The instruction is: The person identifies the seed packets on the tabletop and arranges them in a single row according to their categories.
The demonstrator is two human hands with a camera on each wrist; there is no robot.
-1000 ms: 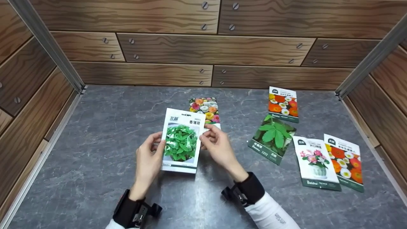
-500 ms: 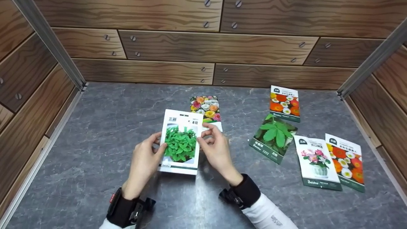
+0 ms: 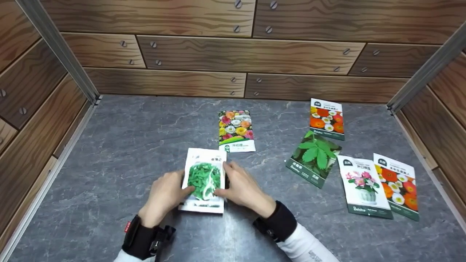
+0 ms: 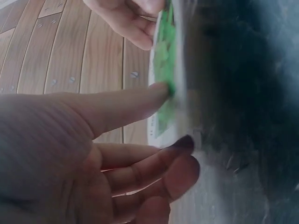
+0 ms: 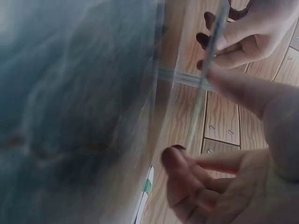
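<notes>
Lowered since a second ago: green-leaf seed packet [image 3: 204, 180] now down close to the grey tabletop [image 3: 123, 153], tilted back and flatter than before, held higher and more upright in the earlier head views; multicolour flower packet [image 3: 236, 131] behind it now fully uncovered. Left hand [image 3: 165, 194] pinching the packet's left long edge, thumb on the printed face and fingers curled beneath, as seen from the left wrist [image 4: 161, 91]. Right hand [image 3: 242, 189] pinching the right long edge the same way, thumb over the front, fingers under; from the right wrist, packet seen edge-on [image 5: 205, 79] between thumb and curled fingers. Both grips narrow, closed on the thin packet. Long axis running from the near edge of the table toward the far edge, top end pointing at the flower packet, bottom end nearest the person. Packet squarely between the two hands, neither nearer than the other, around the middle of the table, slightly toward the near edge and left of centre. Whether the lower edge touches the surface: cannot tell from the head view. Toward the right edge of the table, well apart from the hands: orange-and-white flower packet [image 3: 326, 119], leafy green packet [image 3: 314, 158], pink-flower packet [image 3: 364, 186] and second orange flower packet [image 3: 397, 185], these last two overlapping. Wood-grain panels [image 3: 233, 54] closing in the far edge and both sides.
</notes>
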